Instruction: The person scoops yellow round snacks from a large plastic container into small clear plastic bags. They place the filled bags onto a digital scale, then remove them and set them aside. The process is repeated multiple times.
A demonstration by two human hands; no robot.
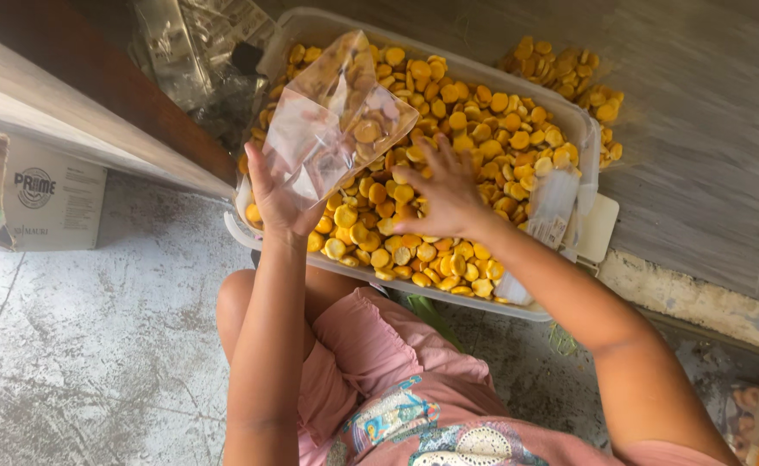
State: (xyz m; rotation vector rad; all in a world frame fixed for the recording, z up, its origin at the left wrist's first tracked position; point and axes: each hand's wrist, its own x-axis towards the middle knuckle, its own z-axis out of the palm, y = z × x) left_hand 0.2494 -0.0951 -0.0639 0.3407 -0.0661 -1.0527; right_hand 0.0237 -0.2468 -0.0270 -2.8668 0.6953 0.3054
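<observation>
- Left hand (278,200): raised over the near left corner of the tub, fingers closed on the lower edge of a clear plastic bag (336,121). The bag stands upright and open-mouthed above the hand, with a few round biscuits showing through its upper part.
- Right hand (445,192): fingers spread and loosely curled, pressed down into the biscuits (483,129) near the middle of the tub. Whether any pieces are actually pinched between the fingers cannot be told from this view.
- Biscuits: small, round, yellow-orange, heaped across nearly the whole tub from the near edge to the far edge.
- Tub (580,121): shallow, translucent white, rectangular, resting on the floor just beyond the person's knees.
- A flat stack of empty clear bags (552,205) is tucked upright against the right-hand wall of the tub.
- A second sealed bag of biscuits (569,78) lies outside the tub, beyond its far right corner.
- Crumpled clear plastic (194,52) sits beyond the far left corner of the tub.
- A white cardboard box (52,203) stands on the floor (95,345), well to the left.
- Person seated, pink patterned clothing (397,388) in the near foreground.
</observation>
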